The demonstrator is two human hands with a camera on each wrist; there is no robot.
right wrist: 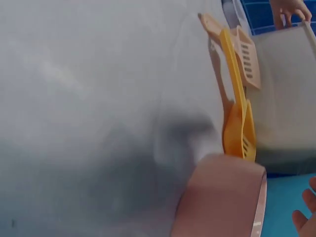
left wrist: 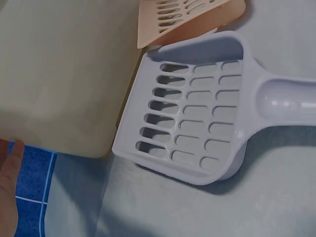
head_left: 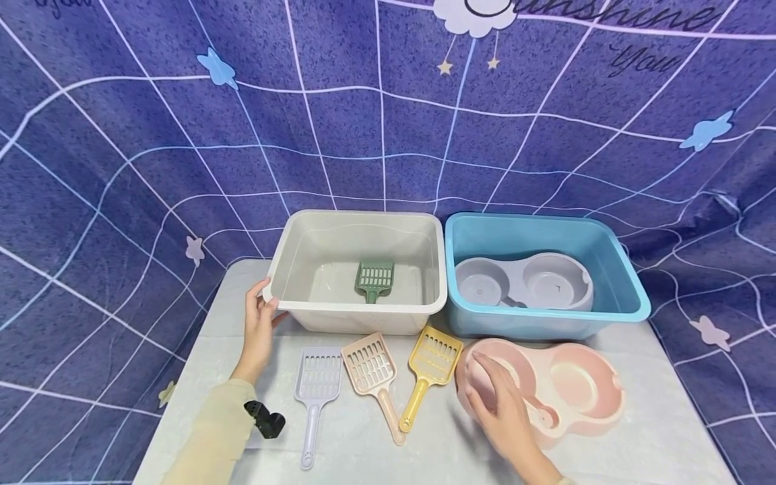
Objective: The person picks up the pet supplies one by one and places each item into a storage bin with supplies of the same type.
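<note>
My left hand (head_left: 259, 330) grips the left rim of a light grey litter box (head_left: 364, 318) near its front corner, the thumb on the rim. A green litter scoop (head_left: 374, 277) lies inside that box. My right hand (head_left: 500, 407) hovers over the left bowl of a pink double pet bowl (head_left: 597, 387), fingers loosely bent and holding nothing; the right wrist view shows its fingertips (right wrist: 310, 200) apart from the bowl's wall (right wrist: 222, 197). Between the hands lie a lavender scoop (head_left: 321, 377), a peach scoop (head_left: 370, 364) and a yellow scoop (head_left: 434, 357).
A blue litter box (head_left: 533, 325) stands right of the grey one, with a grey double pet bowl (head_left: 515, 273) inside it. Both boxes stand at the back of the pale table (head_left: 358, 465). Behind hangs a purple-blue patterned curtain (head_left: 339, 121).
</note>
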